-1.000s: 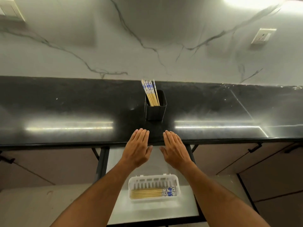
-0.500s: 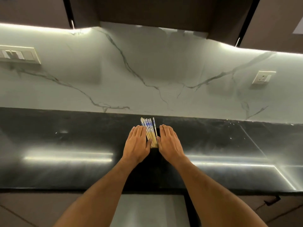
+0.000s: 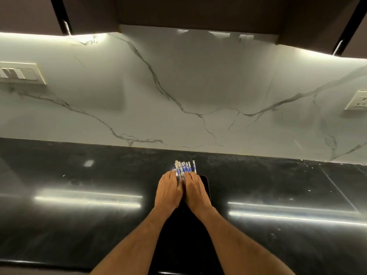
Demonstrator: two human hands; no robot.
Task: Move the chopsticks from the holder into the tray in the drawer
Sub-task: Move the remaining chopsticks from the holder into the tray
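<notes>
Two bare forearms reach forward over the black counter (image 3: pixel 83 215), which shows long streaks of reflected light to either side of them. The left hand (image 3: pixel 168 192) and the right hand (image 3: pixel 195 192) lie side by side, their inner edges touching, backs up, fingers pointing away from the person. Both close in around the bundle of chopsticks (image 3: pixel 185 167); the fingers seem to wrap the sticks from either side, though the grip itself is hidden beneath the hands. Under and just right of the right hand, a dark edge of the holder (image 3: pixel 205 185) shows, standing on the counter. The blue-and-white patterned chopstick tops stick up just beyond the fingertips. Beyond the hands rises a pale marble-veined wall (image 3: pixel 198 86), with a switch plate (image 3: pixel 19 74) far to the left and a socket (image 3: pixel 357 101) far to the right. Dark cabinets (image 3: pixel 198 10) hang above.
</notes>
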